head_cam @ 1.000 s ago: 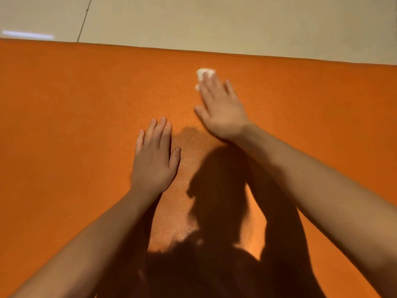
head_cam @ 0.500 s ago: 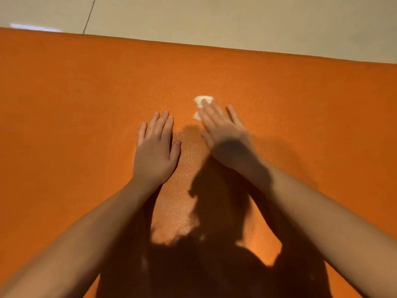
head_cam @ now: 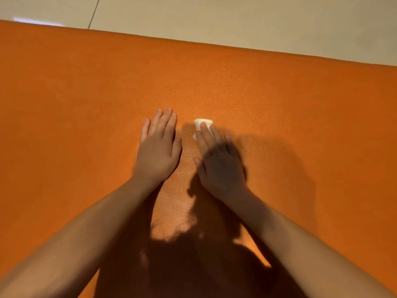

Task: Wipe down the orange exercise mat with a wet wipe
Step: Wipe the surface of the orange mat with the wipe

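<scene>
Along the far edge of the orange mat [head_cam: 64, 104], a strip of pale floor [head_cam: 236, 20] shows, with a dark joint line [head_cam: 94, 11] crossing it near the left corner. The mat fills the rest of the view from the left edge to the right edge, and its surface is finely pebbled.

Just left of the mat's middle, the left hand [head_cam: 158, 151] lies palm down on the mat. Its fingers are straight and close together, the thumb sits beside them, and it holds nothing. The forearm runs back toward the near left corner.

Just beside it to the right, apart from the left hand by a narrow strip of mat, sits the wet wipe [head_cam: 203, 122], a small white wad lying on the mat. Only its far end and a bit of its left side show.

The right hand [head_cam: 221, 166] covers the rest of the wad. Its fingers [head_cam: 207, 134] are stretched out flat and press down on the wet wipe rather than curling round it. The back of this hand is dim under a shadow [head_cam: 193, 265], which spreads over the mat between the two forearms and toward the near edge. To the right of the right hand, a fainter patch of shade lies on the mat.
</scene>
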`<state>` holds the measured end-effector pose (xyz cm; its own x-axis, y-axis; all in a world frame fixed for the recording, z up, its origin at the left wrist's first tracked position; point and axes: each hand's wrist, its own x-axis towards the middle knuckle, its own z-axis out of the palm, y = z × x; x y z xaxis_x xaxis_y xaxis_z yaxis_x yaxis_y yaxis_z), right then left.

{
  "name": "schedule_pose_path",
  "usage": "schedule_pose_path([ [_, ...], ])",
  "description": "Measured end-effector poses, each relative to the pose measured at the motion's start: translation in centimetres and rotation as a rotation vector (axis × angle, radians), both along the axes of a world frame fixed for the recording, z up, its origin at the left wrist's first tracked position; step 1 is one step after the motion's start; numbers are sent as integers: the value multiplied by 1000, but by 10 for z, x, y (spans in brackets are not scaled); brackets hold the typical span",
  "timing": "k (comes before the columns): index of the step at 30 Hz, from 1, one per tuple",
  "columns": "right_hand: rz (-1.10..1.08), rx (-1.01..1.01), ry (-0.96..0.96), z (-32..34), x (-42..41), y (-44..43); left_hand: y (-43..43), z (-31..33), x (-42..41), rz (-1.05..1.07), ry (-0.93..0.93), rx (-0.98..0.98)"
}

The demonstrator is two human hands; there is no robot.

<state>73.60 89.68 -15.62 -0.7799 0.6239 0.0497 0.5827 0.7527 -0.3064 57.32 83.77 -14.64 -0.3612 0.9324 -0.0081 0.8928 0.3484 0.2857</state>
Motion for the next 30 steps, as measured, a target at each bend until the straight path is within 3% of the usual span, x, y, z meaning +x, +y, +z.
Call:
schedule_pose_path([
  [8,-9,-68,-88,4,-2,5,-24,9,5,31,-127,-39],
  [13,-13,-70,-84,3,-2,8,-102,8,10,-11,-48,-86],
  [20,-36,-56,-113,9,-5,4,-101,5,11,-13,5,-100],
  [24,-27,-182,-198,20,-6,4,-103,4,11,-15,5,-93],
  [27,51,-208,-172,24,1,-16,-103,3,13,-14,-12,-98],
  [30,273,-163,-165,23,17,-37,-103,3,13,-7,-23,-103],
])
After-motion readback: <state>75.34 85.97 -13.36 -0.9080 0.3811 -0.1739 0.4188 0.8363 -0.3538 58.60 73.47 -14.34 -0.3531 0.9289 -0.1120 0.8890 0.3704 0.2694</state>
